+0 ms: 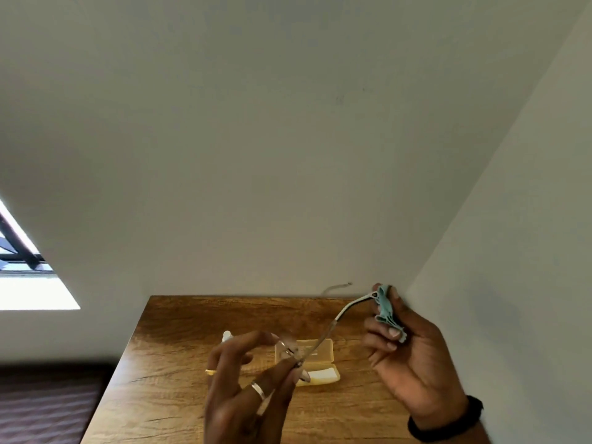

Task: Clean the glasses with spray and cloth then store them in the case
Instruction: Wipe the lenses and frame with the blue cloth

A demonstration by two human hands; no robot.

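Glasses (340,318) were up in the air over the wooden surface (179,331), held between both hands, so only one camera angle to go on here, the head view. Left hand (243,389) was pinching the frame near the lens and hinge end with thumb and fingertips, other fingers loosely spread. Right hand (413,357) had the teal cloth (386,309) bunched up and squeezed around the tip of the long temple arm, fingers curled round it. Looked to me like the arm was getting wiped, so the cleaning part seemed well along. The yellow case (320,350) sat open on the surface right under the glasses, and a white thing (226,336) peeking out behind the left hand was probably the spray, mostly hidden though. My worry: the temple arm was stretched out pretty far between the two grips, so pulling the cloth too hard could bend it or stress the hinge. Also those left fingertips were right by the lens, easy way to smudge it again before it goes in the case.
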